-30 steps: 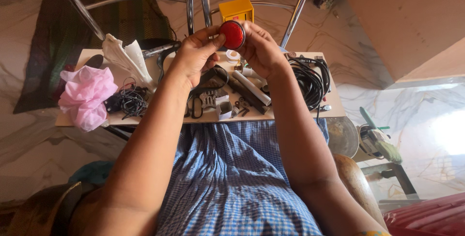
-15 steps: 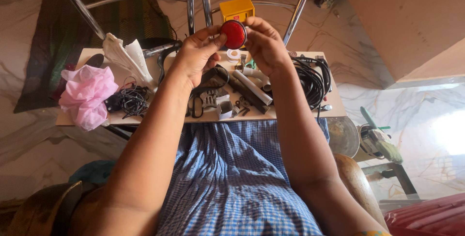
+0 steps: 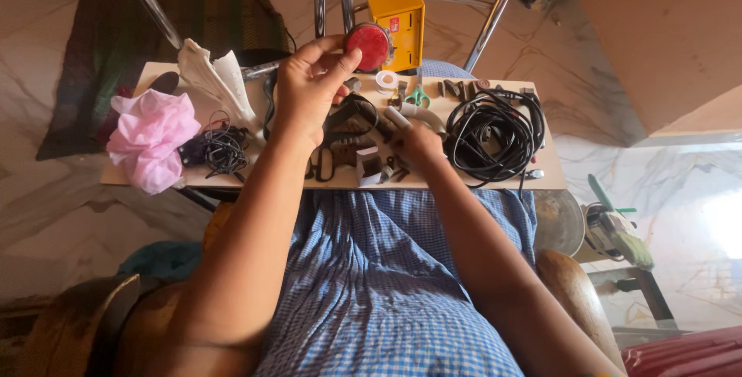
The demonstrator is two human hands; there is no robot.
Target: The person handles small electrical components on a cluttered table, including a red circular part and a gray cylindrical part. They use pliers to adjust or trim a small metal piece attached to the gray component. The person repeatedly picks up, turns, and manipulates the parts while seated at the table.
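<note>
My left hand (image 3: 311,85) is raised above the board and holds a round red disc-shaped part (image 3: 369,44) between thumb and fingertips. My right hand (image 3: 418,145) is down on the wooden board (image 3: 495,180), resting among small metal parts near a white tube (image 3: 406,121); I cannot tell whether it grips anything. Dark metal pieces and clips (image 3: 349,139) lie between the two hands.
A coil of black cable (image 3: 491,135) lies right on the board, a pink plastic bag (image 3: 151,137) and white cloth (image 3: 209,77) left. A yellow box (image 3: 399,20) stands behind, with small green scissors (image 3: 418,97) near it. An angle grinder (image 3: 614,230) lies on the floor at right.
My right hand has let go of the red disc and dropped to the board. My left hand keeps the disc up.
</note>
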